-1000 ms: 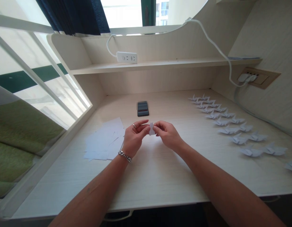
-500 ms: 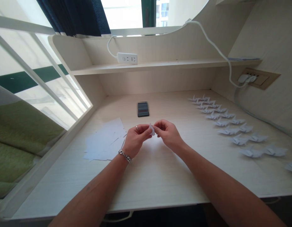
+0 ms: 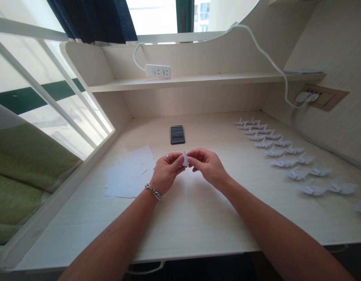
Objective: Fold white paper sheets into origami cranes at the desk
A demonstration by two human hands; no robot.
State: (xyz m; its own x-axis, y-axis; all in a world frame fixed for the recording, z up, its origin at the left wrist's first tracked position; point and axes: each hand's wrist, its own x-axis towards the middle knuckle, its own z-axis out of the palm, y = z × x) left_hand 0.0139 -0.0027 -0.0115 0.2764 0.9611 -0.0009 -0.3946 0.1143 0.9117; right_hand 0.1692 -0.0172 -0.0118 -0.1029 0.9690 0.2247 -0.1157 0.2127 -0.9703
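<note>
As both hands curl nearly closed, fingertips pinch folded paper.

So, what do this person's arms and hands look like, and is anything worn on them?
Both are bare human arms, with no sleeves or gloves in view. The left hand has a slim, silvery ring, and a chunky silvery chain bracelet circles that wrist. No jewellery shows on the right hand or its wrist.
</note>
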